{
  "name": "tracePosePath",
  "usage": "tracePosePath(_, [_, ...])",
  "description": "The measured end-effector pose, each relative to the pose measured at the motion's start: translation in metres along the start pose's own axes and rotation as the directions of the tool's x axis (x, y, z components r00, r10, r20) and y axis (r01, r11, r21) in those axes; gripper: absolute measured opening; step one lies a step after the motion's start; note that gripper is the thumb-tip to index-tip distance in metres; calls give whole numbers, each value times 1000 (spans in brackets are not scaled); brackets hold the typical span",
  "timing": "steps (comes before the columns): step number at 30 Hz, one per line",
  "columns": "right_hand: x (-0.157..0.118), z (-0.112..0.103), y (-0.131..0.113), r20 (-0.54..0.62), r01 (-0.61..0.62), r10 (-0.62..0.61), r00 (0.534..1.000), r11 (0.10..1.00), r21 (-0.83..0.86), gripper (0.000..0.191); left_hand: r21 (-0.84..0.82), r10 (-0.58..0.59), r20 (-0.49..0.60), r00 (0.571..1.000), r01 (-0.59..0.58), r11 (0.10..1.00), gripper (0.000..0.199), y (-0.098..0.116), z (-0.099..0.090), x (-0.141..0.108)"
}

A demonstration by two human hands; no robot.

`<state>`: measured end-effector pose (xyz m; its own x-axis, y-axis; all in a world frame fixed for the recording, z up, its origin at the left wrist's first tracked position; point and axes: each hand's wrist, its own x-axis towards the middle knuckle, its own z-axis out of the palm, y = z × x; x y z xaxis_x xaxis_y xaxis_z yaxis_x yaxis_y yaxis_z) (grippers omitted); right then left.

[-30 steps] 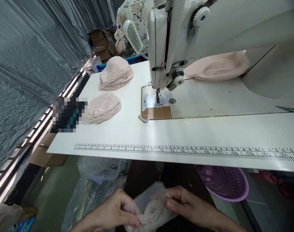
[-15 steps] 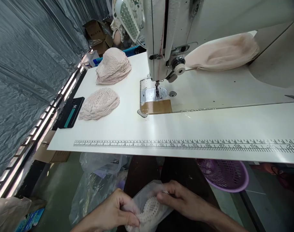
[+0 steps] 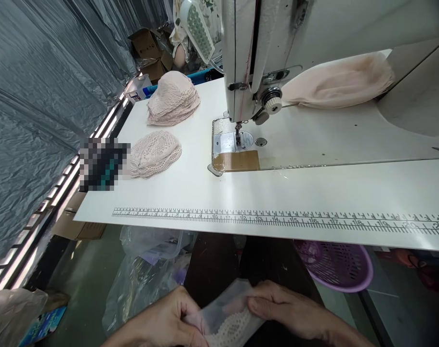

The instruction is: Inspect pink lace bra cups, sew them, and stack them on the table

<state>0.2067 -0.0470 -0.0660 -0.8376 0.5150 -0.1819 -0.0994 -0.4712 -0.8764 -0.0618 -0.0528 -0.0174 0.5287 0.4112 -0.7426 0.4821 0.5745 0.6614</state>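
Low in the view, over the lap, my left hand (image 3: 176, 315) grips the left side of a sheer white fabric piece with lace (image 3: 232, 327). The right edge of that same piece is pinched by my right hand (image 3: 277, 306), thumb on top. Between the hands the sheer part is drawn fairly flat, with the scalloped lace at its lower side. On the white table (image 3: 168, 197) lie two stacks of pale pink lace pieces, a taller one (image 3: 172, 99) at the back and a lower one (image 3: 156, 153) in front. The sewing machine (image 3: 241, 62) stands to their right.
Pale pink fabric (image 3: 340, 82) rests under the machine arm. A printed ruler (image 3: 277, 219) runs along the table's front edge. Below the table are a purple basket (image 3: 349, 267) at right and clear plastic bags (image 3: 132, 284) at left. A cardboard box (image 3: 78, 229) is beneath the left corner.
Both hands have moved slightly lower, and my right hand a little to the right. The sheer fabric between them is stretched flatter. The camera view has shifted slightly.
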Motion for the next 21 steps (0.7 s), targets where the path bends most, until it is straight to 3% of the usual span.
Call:
tracePosePath(8, [-1, 4, -1, 16, 12, -14, 1000, 992, 124, 47, 12, 10, 24, 1000, -11, 1000, 43, 0, -1, 4])
tracePosePath(15, [3, 7, 0, -28, 90, -88, 996, 992, 88, 39, 89, 65, 1, 998, -64, 994, 32, -1, 2, 4])
tracePosePath(21, [4, 8, 3, -61, 102, -96, 994, 990, 101, 37, 65, 53, -23, 998, -51, 997, 36, -1, 4, 3])
